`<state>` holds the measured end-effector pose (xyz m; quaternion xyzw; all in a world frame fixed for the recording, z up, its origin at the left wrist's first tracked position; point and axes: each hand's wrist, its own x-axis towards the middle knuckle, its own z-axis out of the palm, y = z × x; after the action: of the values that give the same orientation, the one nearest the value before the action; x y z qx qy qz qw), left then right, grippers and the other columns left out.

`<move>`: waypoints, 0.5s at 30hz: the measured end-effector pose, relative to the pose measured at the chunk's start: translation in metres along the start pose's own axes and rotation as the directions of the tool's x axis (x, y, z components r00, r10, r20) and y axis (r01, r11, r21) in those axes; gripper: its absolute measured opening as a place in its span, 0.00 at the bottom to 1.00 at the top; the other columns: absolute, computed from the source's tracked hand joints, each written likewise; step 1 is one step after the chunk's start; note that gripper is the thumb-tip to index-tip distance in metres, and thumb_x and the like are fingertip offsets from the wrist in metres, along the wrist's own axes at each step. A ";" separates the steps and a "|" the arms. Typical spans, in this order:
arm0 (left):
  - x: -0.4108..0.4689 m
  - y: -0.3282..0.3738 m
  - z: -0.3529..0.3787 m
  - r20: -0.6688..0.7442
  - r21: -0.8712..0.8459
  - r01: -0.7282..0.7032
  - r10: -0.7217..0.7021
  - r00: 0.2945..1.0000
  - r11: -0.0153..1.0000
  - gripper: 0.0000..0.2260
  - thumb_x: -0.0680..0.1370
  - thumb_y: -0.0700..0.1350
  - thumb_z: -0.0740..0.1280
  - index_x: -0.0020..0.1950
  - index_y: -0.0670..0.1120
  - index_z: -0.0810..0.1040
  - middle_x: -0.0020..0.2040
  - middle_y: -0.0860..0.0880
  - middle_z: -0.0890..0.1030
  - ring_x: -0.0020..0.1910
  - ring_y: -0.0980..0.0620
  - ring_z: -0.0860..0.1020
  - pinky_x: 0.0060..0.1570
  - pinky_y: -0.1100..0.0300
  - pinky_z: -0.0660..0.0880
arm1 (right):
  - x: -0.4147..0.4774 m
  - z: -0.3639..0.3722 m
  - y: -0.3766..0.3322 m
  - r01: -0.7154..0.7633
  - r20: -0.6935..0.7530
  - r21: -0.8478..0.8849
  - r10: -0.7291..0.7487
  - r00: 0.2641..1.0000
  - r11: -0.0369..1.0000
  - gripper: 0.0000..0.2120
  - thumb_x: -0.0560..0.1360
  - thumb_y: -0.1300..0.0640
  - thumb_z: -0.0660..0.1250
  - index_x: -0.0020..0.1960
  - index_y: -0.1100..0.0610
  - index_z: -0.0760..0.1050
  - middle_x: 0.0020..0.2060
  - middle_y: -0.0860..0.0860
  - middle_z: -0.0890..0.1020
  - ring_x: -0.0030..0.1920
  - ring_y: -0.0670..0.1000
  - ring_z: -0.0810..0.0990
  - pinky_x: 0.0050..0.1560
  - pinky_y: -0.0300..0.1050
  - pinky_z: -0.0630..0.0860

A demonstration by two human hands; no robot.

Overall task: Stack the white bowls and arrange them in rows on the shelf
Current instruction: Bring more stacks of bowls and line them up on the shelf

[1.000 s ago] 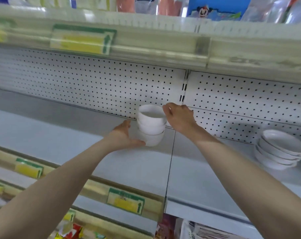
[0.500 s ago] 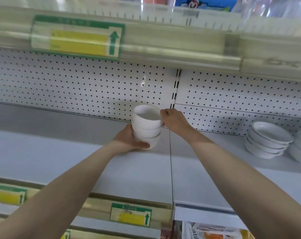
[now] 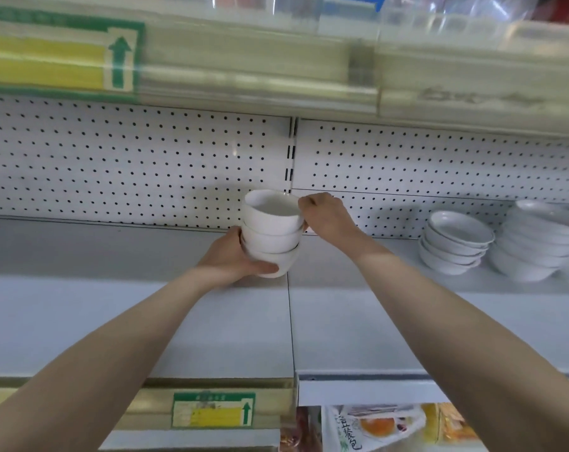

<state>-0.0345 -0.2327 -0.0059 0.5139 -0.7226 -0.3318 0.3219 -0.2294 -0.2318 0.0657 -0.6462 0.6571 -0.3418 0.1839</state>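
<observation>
Bowl stack (image 3: 271,233) moved rightward, upright, mouths up

Both hands hold a stack of three white bowls (image 3: 271,234) above the grey shelf (image 3: 211,327) by the pegboard back (image 3: 130,164), left hand (image 3: 234,256) cupping the bottom bowl, right hand (image 3: 325,216) pinching the top rim, with stacks of shallower white dishes (image 3: 453,243) standing well to the right

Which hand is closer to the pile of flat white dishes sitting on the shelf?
Right. The right hand pinches the top rim of the held bowl stack, on the side toward the flat dishes. The left hand cups its bottom on the far side, farther away.
</observation>
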 end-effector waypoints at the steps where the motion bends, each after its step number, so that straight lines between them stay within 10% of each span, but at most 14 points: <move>1: 0.002 0.009 0.006 0.007 0.006 -0.018 0.018 1.000 1.000 0.23 0.63 0.49 0.81 0.52 0.58 0.74 0.51 0.63 0.81 0.52 0.62 0.78 0.52 0.59 0.76 | -0.001 -0.008 0.005 -0.003 -0.010 -0.007 0.003 1.000 1.000 0.17 0.77 0.57 0.53 0.31 0.56 0.67 0.36 0.53 0.82 0.32 0.50 0.71 0.30 0.42 0.64; 15: 0.050 0.088 0.134 0.072 -0.113 -0.063 0.071 0.995 0.992 0.31 0.59 0.53 0.83 0.58 0.55 0.73 0.53 0.59 0.81 0.54 0.59 0.79 0.54 0.57 0.77 | 0.010 -0.137 0.098 -0.056 0.060 -0.217 0.070 0.996 0.975 0.15 0.76 0.60 0.56 0.30 0.57 0.66 0.35 0.54 0.82 0.35 0.51 0.71 0.30 0.40 0.66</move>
<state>-0.2019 -0.2382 -0.0050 0.4579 -0.7317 -0.3794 0.3332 -0.3953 -0.2193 0.0963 -0.6522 0.7039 -0.2408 0.1455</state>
